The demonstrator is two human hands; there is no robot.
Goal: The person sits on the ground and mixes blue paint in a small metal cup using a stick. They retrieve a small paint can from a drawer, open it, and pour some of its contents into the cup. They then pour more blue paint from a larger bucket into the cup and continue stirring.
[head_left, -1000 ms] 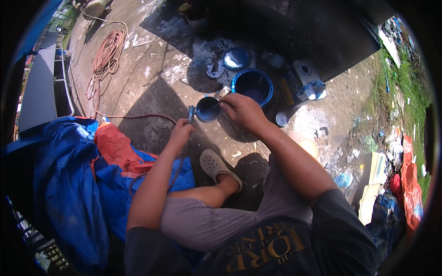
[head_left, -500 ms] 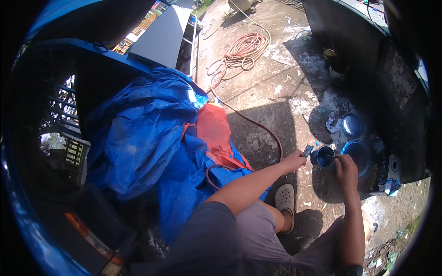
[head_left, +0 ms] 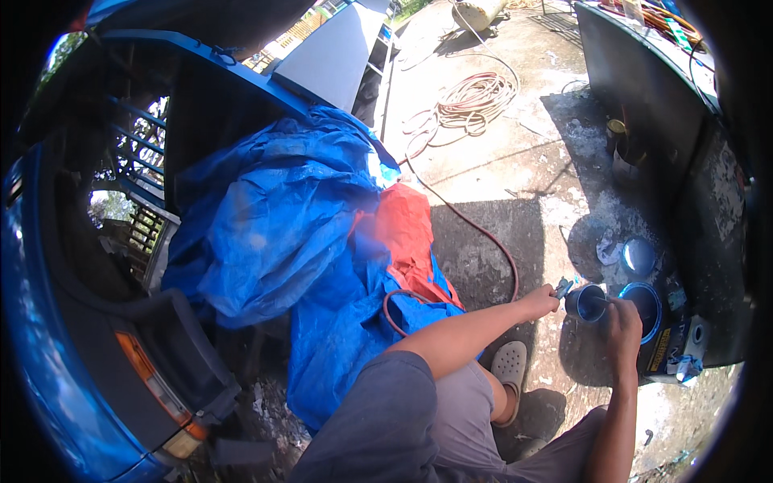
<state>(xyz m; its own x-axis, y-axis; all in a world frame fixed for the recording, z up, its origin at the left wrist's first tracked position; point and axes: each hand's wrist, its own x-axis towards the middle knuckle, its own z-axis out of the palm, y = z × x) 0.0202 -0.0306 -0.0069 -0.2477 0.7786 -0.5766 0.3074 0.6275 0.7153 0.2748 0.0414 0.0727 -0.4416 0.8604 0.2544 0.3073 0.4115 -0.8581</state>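
Note:
My left hand [head_left: 541,303] grips a metal spray gun [head_left: 564,288] with a round cup [head_left: 580,307] attached, dark blue inside. My right hand [head_left: 624,322], fingers pinched, holds a thin stirrer [head_left: 601,299] dipped into the cup. Just behind it, an open pail [head_left: 656,312] with a blue-smeared rim sits on the ground. A paint-smeared round lid [head_left: 638,256] lies above the pail, and a rectangular metal tin [head_left: 694,346] with blue-stained rag or paper on it stands to its right. My sandalled foot [head_left: 509,366] is below the cup.
Crumpled blue tarp [head_left: 266,225] and red sheet [head_left: 409,233] cover the left side. A hose [head_left: 503,253] runs toward a coil [head_left: 475,101] farther back. A blue vehicle's corner [head_left: 97,378] is lower left; a dark panel [head_left: 684,177] borders the right, cans [head_left: 616,129] beside it.
The view has swung left, bringing the tarp and vehicle in and shifting my hands to the right of the picture. My hands still hold the gun and stirrer.

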